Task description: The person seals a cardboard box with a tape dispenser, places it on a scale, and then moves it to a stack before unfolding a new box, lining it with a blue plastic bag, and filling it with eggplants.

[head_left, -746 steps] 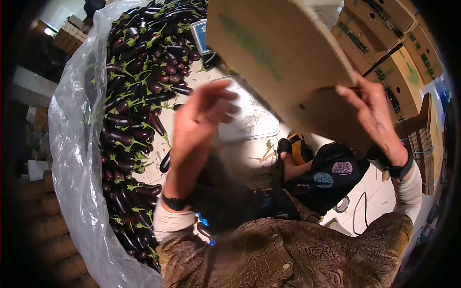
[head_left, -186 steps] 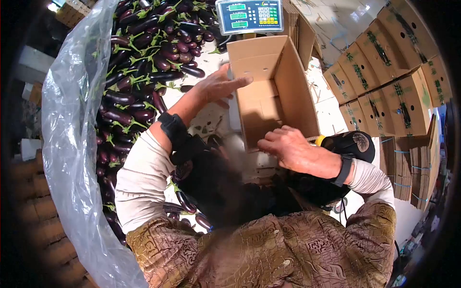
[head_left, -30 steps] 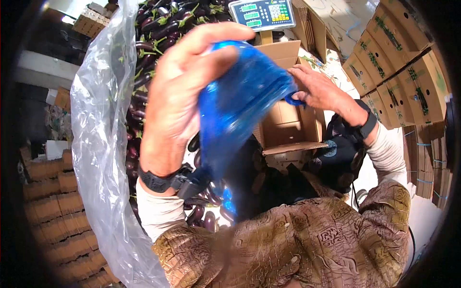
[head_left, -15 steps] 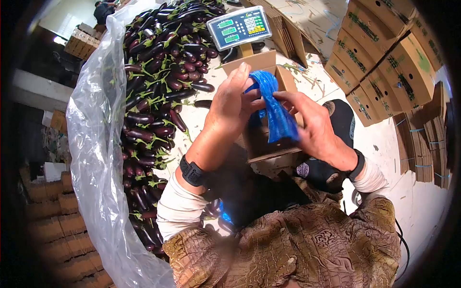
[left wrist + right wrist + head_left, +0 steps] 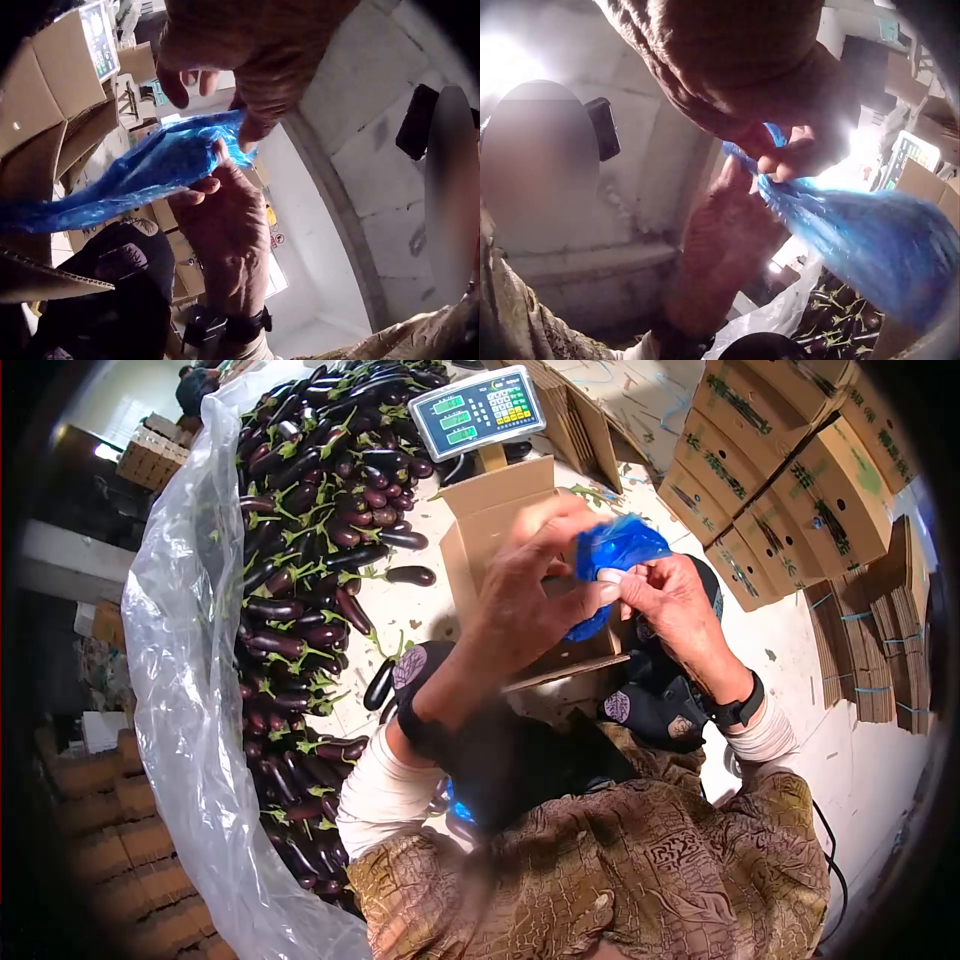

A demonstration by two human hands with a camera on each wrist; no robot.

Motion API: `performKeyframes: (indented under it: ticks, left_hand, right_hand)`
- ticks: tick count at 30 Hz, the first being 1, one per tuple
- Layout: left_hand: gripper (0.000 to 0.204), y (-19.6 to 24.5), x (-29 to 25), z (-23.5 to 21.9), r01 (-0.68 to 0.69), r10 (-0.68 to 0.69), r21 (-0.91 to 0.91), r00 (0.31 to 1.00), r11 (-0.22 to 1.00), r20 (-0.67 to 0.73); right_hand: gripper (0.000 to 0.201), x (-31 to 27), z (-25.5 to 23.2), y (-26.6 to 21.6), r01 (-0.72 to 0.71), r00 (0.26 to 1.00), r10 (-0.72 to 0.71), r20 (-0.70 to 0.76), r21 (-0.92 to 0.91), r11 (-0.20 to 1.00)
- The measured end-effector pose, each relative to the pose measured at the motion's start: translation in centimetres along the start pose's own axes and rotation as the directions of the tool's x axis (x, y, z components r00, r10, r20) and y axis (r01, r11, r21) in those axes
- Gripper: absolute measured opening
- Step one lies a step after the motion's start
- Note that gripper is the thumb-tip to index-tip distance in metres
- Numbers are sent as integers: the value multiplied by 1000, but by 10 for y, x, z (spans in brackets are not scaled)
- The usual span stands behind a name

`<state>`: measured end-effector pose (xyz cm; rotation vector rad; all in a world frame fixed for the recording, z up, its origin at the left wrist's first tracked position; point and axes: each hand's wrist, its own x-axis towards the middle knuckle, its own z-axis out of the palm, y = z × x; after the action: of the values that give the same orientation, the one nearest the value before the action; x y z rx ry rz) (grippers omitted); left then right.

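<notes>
Both hands hold a thin blue plastic bag (image 5: 625, 545) at its gathered edge, over an open cardboard box (image 5: 497, 497). My left hand (image 5: 530, 575), blurred in the head view, pinches it with the thumb. My right hand (image 5: 685, 610) pinches the edge beside it, thumb and fingertips meeting the left thumb. In the left wrist view the bag (image 5: 142, 172) trails away from the fingers toward the box. The right wrist view shows the bag (image 5: 877, 240) spread out beyond the pinched edge.
A heap of eggplants (image 5: 320, 490) lies at left behind a clear plastic sheet (image 5: 185, 670). A digital scale display (image 5: 477, 412) stands behind the box. Stacked cardboard boxes (image 5: 770, 490) and bundled flat cardboard (image 5: 870, 630) stand at right.
The blue bag came up large in the left hand, then was bunched over the box. Now both hands pinch its edge slightly further right. Earlier, the box was handled and set upright.
</notes>
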<state>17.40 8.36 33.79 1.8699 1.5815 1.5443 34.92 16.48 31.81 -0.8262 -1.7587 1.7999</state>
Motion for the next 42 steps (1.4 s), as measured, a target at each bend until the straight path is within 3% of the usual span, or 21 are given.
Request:
performKeyframes:
  ticks: [1, 2, 6, 8, 10, 12, 14, 16, 18, 20, 22, 24, 25, 26, 28, 29, 30, 32, 38, 39, 42]
  left_hand:
    - [26, 6, 2, -1, 253, -238, -253, 967, 934, 88]
    - [22, 11, 4, -1, 484, -427, -460, 875, 744, 229]
    - [16, -11, 6, -8, 518, -505, -505, 845, 690, 177]
    - [19, -18, 7, -11, 428, -449, -576, 886, 697, 114]
    - [15, -11, 8, -15, 439, -465, -572, 878, 693, 111]
    - [17, -6, 8, -17, 417, -382, -550, 906, 723, 184]
    - [16, -7, 8, -21, 420, -387, -572, 903, 704, 186]
    - [14, -9, 7, -25, 427, -393, -593, 899, 683, 195]
    - [16, -14, 7, -25, 421, -466, -741, 870, 524, 165]
    - [15, -11, 6, -26, 418, -453, -738, 875, 530, 170]
    - [15, -7, 5, -28, 445, -408, -602, 889, 663, 208]
    - [16, -10, 4, -21, 411, -384, -625, 904, 663, 186]
    - [17, -12, 3, -18, 373, -360, -647, 919, 665, 160]
    - [17, -12, 2, -18, 377, -361, -646, 918, 664, 165]
    - [18, -12, 2, -18, 415, -329, -646, 909, 641, 258]
    - [18, -8, 2, -16, 416, -323, -645, 909, 641, 266]
    - [18, -3, 3, -12, 419, -313, -705, 906, 573, 284]
    - [18, 2, 3, -8, 424, -295, -755, 903, 500, 312]
    - [18, -4, -8, -11, 411, -295, -778, 908, 475, 299]
    - [25, -15, -13, -14, 404, -301, -780, 910, 478, 287]
    - [32, -15, -23, -22, 374, -322, -820, 914, 434, 247]
  right_hand:
    - [14, -4, 0, -7, -20, 1000, 21, 4, -19, 1000]
    - [14, -6, 2, -13, -19, 1000, 19, 5, -23, 1000]
    - [13, -17, -11, -25, 4, 998, -6, 67, 36, 999]
    - [13, -22, -35, -8, -20, 946, 38, 323, -59, 998]
    - [15, -31, -41, -4, -173, 889, 209, 408, -124, 977]
    - [16, -34, -54, 10, -19, 823, 165, 543, -264, 964]
    - [17, -42, -60, 11, -19, 827, 169, 536, -272, 962]
    - [18, -51, -64, 8, -156, 907, 254, 337, -292, 944]
    - [19, -61, -75, 15, -161, 925, 216, 313, -192, 968]
    - [19, -70, -78, 15, -139, 924, 200, 326, -200, 970]
    - [21, -76, -78, 17, 22, 821, 191, 538, -365, 931]
    - [26, -81, -69, 12, -9, 684, 335, 648, -452, 892]
    - [31, -84, -69, 12, 11, 694, 337, 637, -476, 879]
    - [35, -84, -73, 18, 79, 762, 221, 608, -427, 901]
    - [40, -78, -75, 18, 76, 942, 33, 334, -309, 948]
    - [45, -73, -71, 0, -90, 969, 133, 208, -201, 975]
    - [52, -67, -63, -8, -102, 986, 119, 115, -141, 985]
    - [55, -46, -44, -9, 49, 997, -40, 68, -131, 990]
    - [33, -2, 3, 14, -116, 966, 12, 257, 395, 911]
    - [21, 3, 5, 23, -178, 966, 95, 238, 356, 917]
    - [14, 4, 11, 32, -137, 981, 72, 178, 385, 913]
